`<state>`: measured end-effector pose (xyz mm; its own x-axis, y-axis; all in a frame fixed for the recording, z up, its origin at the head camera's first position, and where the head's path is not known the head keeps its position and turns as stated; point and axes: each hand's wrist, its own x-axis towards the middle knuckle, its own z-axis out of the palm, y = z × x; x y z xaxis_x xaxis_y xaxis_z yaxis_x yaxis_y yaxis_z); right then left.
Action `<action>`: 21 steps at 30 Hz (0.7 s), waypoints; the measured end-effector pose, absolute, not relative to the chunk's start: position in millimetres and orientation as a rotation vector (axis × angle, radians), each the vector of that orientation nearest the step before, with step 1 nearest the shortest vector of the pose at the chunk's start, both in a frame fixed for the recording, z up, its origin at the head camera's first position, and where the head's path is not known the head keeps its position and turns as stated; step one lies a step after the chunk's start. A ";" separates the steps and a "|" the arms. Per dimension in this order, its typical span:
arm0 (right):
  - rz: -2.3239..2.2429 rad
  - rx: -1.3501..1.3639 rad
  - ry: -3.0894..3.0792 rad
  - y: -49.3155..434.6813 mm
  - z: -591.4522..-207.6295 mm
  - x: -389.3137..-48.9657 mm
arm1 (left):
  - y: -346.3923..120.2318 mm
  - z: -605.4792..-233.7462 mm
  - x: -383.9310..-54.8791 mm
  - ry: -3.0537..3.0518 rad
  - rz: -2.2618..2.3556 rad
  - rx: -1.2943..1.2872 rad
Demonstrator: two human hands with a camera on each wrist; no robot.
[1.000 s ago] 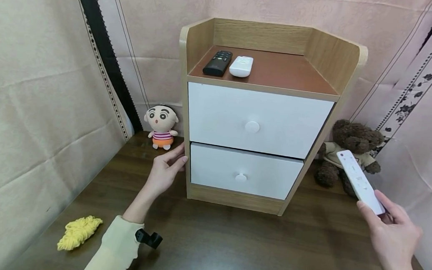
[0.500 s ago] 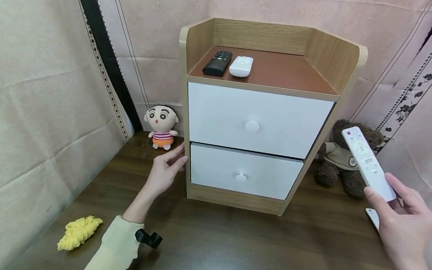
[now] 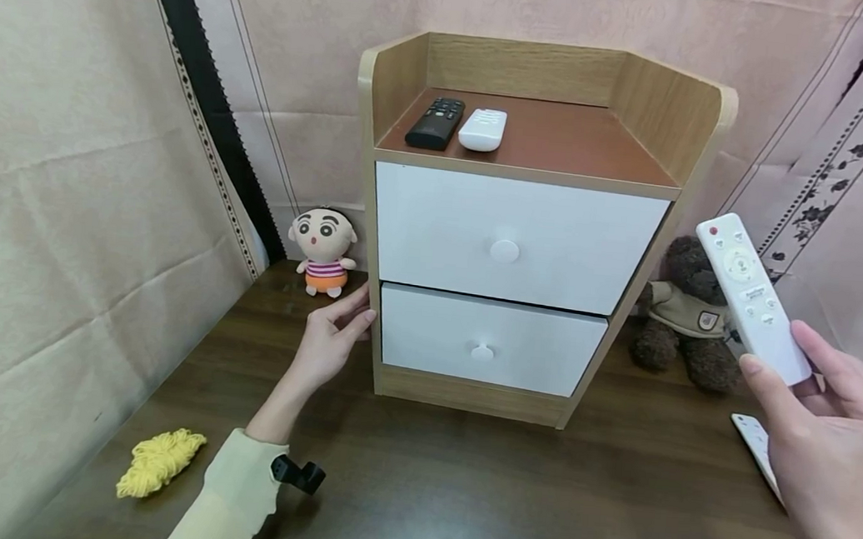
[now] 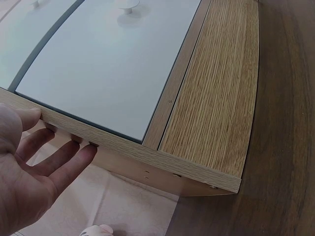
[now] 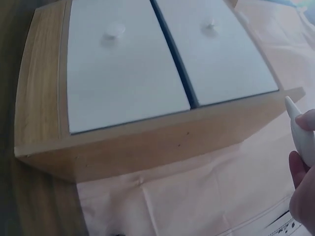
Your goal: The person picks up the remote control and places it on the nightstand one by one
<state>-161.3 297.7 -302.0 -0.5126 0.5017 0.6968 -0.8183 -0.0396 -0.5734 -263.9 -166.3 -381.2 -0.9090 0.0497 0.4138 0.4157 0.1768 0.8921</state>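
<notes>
In the head view, my right hand (image 3: 835,415) pinches a white remote control (image 3: 753,296) by its lower end, held up in front of the brown teddy bear (image 3: 687,321). The right wrist view shows this remote edge-on at the right. My left hand (image 3: 329,342) touches the left side of a small wood-trimmed cabinet (image 3: 468,396) with two white drawers, both closed. In the left wrist view its fingertips rest on the side panel, with the thumb by the front edge. A black remote (image 3: 436,124) and a short white remote (image 3: 482,130) lie on the cabinet top.
Another white remote (image 3: 753,442) lies on the dark wood table (image 3: 499,491), partly hidden behind my right hand. A plush doll (image 3: 323,249) sits left of the cabinet. Yellow yarn (image 3: 160,462) lies at the front left. Pale cloth (image 3: 282,42) hangs around the table.
The held remote has risen and moved right with my right hand, uncovering the other white remote on the table. My left hand stays against the cabinet side.
</notes>
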 end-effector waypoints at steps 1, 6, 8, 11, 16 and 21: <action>1.730 0.388 -1.246 295.6 -300.5 -160.3 | -166.3 -381.2 -263.7 -2.168 -1.789 -0.446; 1.752 0.418 -1.213 282.5 -291.5 -156.3 | -166.4 -381.1 -263.6 -2.164 -1.785 -0.458; 1.756 0.441 -1.205 275.2 -286.8 -156.2 | -166.8 -381.0 -263.8 -2.164 -1.785 -0.463; 1.697 0.479 -1.274 263.8 -281.8 -158.0 | -167.1 -381.0 -263.8 -2.165 -1.781 -0.463; 1.489 0.513 -1.431 244.0 -277.2 -162.7 | -166.4 -381.4 -263.8 -2.159 -1.783 -0.456; 1.332 0.508 -1.494 224.9 -265.8 -166.6 | -165.5 -379.9 -263.7 -2.155 -1.799 -0.460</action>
